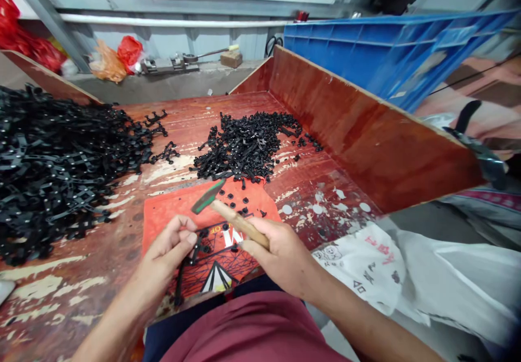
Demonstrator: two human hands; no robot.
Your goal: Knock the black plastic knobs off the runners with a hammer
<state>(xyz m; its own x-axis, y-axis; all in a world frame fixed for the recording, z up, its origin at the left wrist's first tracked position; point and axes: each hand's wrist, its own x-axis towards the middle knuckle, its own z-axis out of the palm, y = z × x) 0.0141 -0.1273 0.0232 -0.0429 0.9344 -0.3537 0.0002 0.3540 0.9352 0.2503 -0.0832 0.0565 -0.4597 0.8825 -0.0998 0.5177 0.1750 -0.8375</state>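
My right hand (pixel 280 251) is wrapped round the wooden handle of a hammer (pixel 242 225). The hammer's head, dark with green edges, is raised above an orange printed cloth (pixel 163 215). My left hand (pixel 173 242) is closed in a pinch on a small black linked part (pixel 195 251) over the cloth. Several small black knobs (pixel 245 210) lie scattered on the cloth under and beyond the hammer. Part of the black piece is hidden by my left fingers.
A big heap of black linked parts (pixel 52 161) covers the left of the red wooden table (pixel 325 188). A smaller pile of black pieces (pixel 248 142) lies beyond the cloth. Right, a wooden side board (pixel 366 128) borders a blue crate (pixel 345 47); white sacks (pixel 366 264) lie below.
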